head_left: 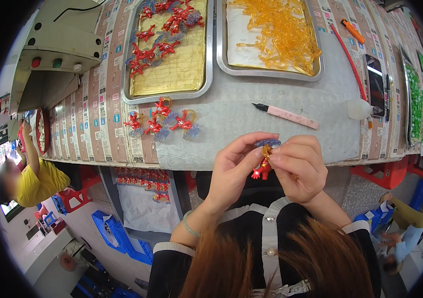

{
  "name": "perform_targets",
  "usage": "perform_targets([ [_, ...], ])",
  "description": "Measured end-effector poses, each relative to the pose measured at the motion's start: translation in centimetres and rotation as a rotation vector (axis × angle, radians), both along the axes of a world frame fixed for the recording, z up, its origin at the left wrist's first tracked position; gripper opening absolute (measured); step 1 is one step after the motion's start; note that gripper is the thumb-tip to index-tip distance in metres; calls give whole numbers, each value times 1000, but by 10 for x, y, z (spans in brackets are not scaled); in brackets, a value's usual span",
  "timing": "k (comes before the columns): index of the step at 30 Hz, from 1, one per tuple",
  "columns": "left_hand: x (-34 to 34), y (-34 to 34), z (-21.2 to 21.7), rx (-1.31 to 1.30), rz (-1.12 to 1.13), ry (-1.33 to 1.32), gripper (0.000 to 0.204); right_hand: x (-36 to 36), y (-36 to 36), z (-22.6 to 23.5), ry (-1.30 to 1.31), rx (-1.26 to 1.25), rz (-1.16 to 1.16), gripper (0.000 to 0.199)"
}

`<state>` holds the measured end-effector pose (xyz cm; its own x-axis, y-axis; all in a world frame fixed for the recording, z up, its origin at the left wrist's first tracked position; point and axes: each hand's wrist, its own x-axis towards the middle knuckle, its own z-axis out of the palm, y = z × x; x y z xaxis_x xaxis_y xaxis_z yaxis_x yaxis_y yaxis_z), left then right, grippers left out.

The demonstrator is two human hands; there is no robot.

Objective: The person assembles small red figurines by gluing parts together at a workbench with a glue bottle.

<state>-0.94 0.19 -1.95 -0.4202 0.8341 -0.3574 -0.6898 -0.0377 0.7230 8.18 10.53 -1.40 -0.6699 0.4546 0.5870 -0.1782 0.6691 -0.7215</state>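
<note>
Red figure [262, 171], one: held right of the frame's centre, just beyond the near edge of the surface [90, 114]. An amber part [267, 150] and a translucent blue-violet part [268, 142] are seen at its upper end, between the fingers.

Hands, two: brought close together, both clamped on the red figure. It is pinched between thumb and fingers of the left hand [236, 164] and by the fingertips of the right hand [298, 166]; the exact contact is partly hidden by the fingers.

Pink tool [292, 117], one: laid above the hands, its dark tip turned left.

Loose figures [155, 125], a small cluster: red with blue-violet and amber parts, set left of centre, just below the left tray [208, 59].

Left tray: metal, yellow-lined, partly covered by red and blue-violet pieces [144, 52].

Right tray [271, 72]: metal, top centre, heaped with amber pieces [281, 30].

Upper right: a red tube [348, 53], an orange cutter [353, 31], a phone [374, 82] and a translucent bottle [358, 109]; green pieces [415, 102] are kept at far right.

Upper left: a machine [65, 30] with coloured buttons.

Lower left: a grey bin [175, 208], paper-lined, in which rows of red figures are placed.
</note>
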Motion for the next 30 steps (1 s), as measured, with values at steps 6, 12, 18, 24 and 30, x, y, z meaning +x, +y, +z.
perform_targets([
  [6, -2, 0, -1, 18, 54, 2, 24, 1, -4, -5, -68, -47, -14, 23],
  [12, -3, -2, -2, 47, 7, 37, 26, 0, -2, -1, -45, -48, 34, 22],
  [18, 0, -2, -2, 80, 29, 5, 26, 0, -3, -4, -48, -46, 18, 20],
  [24, 6, 0, -7, 170, 64, -135, 29, 2, -9, -2, -68, 1, -68, 19],
  [30, 12, 2, -13, 259, 99, -184, 36, 2, -15, -2, -66, -30, -105, 18],
])
